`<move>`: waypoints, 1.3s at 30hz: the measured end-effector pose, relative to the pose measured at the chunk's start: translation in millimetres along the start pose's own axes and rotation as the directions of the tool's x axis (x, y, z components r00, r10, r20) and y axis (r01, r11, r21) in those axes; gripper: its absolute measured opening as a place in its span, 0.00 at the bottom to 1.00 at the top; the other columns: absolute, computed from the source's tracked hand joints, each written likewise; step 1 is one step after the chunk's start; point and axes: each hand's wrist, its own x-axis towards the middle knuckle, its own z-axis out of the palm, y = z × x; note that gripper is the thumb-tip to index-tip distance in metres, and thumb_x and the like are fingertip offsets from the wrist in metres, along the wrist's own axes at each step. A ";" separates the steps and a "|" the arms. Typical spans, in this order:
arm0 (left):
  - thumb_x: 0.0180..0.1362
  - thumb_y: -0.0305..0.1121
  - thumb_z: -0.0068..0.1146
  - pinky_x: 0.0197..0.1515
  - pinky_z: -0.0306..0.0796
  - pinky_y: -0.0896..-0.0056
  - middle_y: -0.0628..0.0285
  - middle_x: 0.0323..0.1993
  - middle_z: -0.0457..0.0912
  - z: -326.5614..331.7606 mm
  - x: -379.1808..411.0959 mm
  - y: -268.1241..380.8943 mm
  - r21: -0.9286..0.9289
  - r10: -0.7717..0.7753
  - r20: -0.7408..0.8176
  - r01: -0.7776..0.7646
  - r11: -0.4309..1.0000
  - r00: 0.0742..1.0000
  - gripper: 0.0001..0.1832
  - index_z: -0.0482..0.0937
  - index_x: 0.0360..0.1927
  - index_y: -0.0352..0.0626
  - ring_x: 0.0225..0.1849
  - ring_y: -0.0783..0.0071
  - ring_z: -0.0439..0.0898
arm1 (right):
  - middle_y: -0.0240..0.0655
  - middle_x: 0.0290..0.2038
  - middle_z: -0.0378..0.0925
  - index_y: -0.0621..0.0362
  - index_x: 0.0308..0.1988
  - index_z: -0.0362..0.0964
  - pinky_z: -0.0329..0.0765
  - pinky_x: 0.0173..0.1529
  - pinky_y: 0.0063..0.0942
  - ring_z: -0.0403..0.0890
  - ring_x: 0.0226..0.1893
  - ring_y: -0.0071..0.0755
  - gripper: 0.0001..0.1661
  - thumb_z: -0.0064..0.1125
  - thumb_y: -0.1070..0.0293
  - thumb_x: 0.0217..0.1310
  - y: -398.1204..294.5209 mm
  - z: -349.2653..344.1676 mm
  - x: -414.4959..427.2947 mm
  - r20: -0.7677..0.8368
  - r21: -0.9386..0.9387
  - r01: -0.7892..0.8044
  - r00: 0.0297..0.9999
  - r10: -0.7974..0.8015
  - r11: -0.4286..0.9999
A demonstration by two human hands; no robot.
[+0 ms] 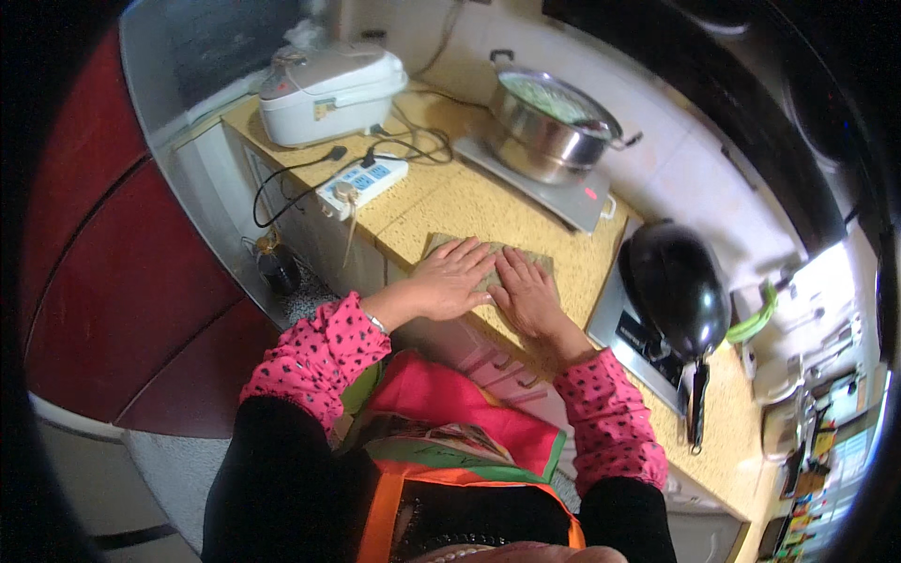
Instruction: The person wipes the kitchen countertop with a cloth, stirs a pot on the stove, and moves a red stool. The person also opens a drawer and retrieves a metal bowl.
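Note:
A grey-brown cloth [457,243] lies flat on the yellow speckled countertop [436,197], near its front edge. My left hand [454,278] rests palm down on the left part of the cloth, fingers extended. Beside it, my right hand [526,290] presses flat on the cloth's right part. The hands are side by side, close together at the thumbs. Neither grips anything. Much of the cloth is hidden beneath them. Pink sleeve covers with dark hearts are on both forearms.
Behind stands a steel pot [552,127] on an induction cooker [528,183]. A power strip [362,183] with cords and a white rice cooker [327,95] are at the left. To the right, a black wok [676,288] sits on a gas stove [619,327], its handle pointing forward.

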 end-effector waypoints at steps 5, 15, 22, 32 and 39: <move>0.73 0.56 0.37 0.80 0.39 0.52 0.46 0.79 0.51 3.7 -2.6 41.3 0.011 0.193 0.006 -0.193 0.981 0.981 0.40 0.52 0.77 0.35 0.81 0.52 0.46 | 0.46 0.74 0.56 0.59 0.72 0.57 0.53 0.75 0.51 0.55 0.75 0.49 0.41 0.49 0.45 0.71 -5.6 -22.6 -71.7 0.001 -0.028 -0.051 0.999 0.051 0.998; 0.75 0.56 0.30 0.80 0.37 0.55 0.49 0.80 0.47 12.4 109.6 35.8 -0.082 0.206 0.149 -0.196 0.977 0.967 0.39 0.50 0.78 0.37 0.82 0.56 0.42 | 0.46 0.74 0.57 0.59 0.71 0.57 0.55 0.75 0.52 0.56 0.75 0.47 0.37 0.48 0.52 0.70 68.6 -12.8 -33.6 -0.031 -0.095 -0.299 0.954 0.297 0.950; 0.75 0.50 0.29 0.80 0.38 0.55 0.50 0.80 0.48 29.9 164.1 34.3 -0.079 0.119 0.070 -0.114 0.990 0.990 0.35 0.52 0.77 0.36 0.81 0.57 0.44 | 0.45 0.74 0.57 0.56 0.72 0.55 0.53 0.75 0.53 0.54 0.76 0.48 0.37 0.46 0.51 0.72 124.2 -11.6 3.1 -0.030 -0.050 -0.375 0.927 0.374 0.926; 0.74 0.48 0.29 0.79 0.40 0.54 0.50 0.79 0.51 34.6 169.6 31.9 -0.027 0.114 0.002 -0.114 0.993 0.993 0.34 0.54 0.76 0.36 0.81 0.56 0.47 | 0.46 0.75 0.55 0.54 0.73 0.54 0.53 0.75 0.54 0.54 0.76 0.48 0.36 0.41 0.50 0.74 127.7 -9.5 12.7 -0.018 -0.051 -0.428 0.904 0.428 0.902; 0.74 0.49 0.30 0.80 0.38 0.55 0.49 0.79 0.50 13.8 102.8 48.5 -0.052 0.175 0.079 -0.171 0.984 0.981 0.35 0.53 0.77 0.35 0.81 0.55 0.45 | 0.47 0.74 0.57 0.61 0.73 0.54 0.52 0.76 0.50 0.54 0.76 0.49 0.39 0.42 0.50 0.72 70.8 -9.2 -30.8 -0.035 -0.097 -0.347 0.938 0.345 0.933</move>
